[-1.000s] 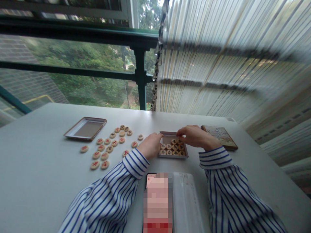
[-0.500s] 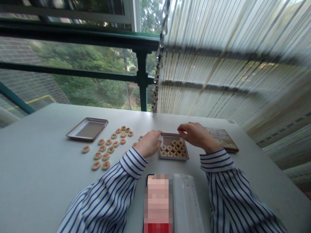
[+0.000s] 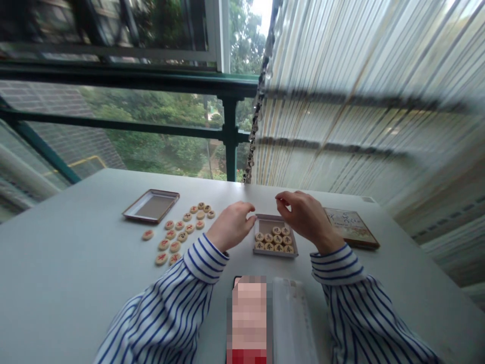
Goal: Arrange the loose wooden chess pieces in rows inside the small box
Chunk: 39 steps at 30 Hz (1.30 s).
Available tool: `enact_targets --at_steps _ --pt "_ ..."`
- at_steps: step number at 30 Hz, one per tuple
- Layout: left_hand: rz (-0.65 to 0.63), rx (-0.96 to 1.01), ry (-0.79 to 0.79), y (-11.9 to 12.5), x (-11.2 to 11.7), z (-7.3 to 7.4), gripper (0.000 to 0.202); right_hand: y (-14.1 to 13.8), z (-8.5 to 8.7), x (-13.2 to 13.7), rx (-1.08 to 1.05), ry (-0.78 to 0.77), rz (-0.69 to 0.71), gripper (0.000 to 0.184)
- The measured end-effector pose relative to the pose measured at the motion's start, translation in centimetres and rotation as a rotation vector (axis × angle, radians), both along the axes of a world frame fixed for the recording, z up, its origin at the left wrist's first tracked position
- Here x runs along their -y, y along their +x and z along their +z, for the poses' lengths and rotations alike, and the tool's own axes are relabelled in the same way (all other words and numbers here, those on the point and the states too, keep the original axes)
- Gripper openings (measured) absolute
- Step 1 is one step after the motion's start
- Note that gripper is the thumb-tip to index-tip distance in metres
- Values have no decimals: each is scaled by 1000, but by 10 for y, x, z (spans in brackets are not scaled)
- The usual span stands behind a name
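Observation:
A small grey box (image 3: 276,254) on the white table (image 3: 68,293) holds two rows of round wooden game pieces (image 3: 273,238). My left hand (image 3: 231,227) is curled at the box's far left corner, thumb and fingers pressed together; what they hold, if anything, is hidden. My right hand (image 3: 305,216) hovers over the box's far right side with its fingertips pinched, and I cannot see whether a piece is in them. Several loose pieces (image 3: 178,235) with red and dark marks lie left of my left hand.
An empty shallow tray (image 3: 151,206) lies beyond the loose pieces. A flat printed box (image 3: 350,226) lies right of my right hand. A phone (image 3: 248,323) and a white case (image 3: 293,323) lie near me. A green window railing (image 3: 231,136) and vertical blinds (image 3: 359,111) stand behind the table.
My right hand has lifted from the pieces in the box into a raised pinch. My left hand left the box's edge, reached toward the loose pieces and curled up. The view shifted slightly.

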<state>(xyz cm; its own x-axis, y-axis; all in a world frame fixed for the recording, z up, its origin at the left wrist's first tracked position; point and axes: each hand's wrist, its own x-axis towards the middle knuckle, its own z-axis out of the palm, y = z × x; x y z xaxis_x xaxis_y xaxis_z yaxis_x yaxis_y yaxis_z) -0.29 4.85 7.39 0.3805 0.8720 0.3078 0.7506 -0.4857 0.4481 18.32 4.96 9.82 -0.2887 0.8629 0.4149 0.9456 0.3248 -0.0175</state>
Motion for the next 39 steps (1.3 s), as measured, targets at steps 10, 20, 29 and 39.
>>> enact_targets --at_steps 10,20,29,39 --pt "181 70 67 -53 21 3 24 -16 -1 6 -102 41 116 25" --pt "462 139 94 -124 38 -25 28 -38 -7 18 -137 19 236 26" --pt "489 67 73 -147 35 -45 24 -53 -11 24 -227 -2 321 24" --pt "393 -76 -23 -154 36 -55 31 -105 -16 33 -20 -158 415 24"
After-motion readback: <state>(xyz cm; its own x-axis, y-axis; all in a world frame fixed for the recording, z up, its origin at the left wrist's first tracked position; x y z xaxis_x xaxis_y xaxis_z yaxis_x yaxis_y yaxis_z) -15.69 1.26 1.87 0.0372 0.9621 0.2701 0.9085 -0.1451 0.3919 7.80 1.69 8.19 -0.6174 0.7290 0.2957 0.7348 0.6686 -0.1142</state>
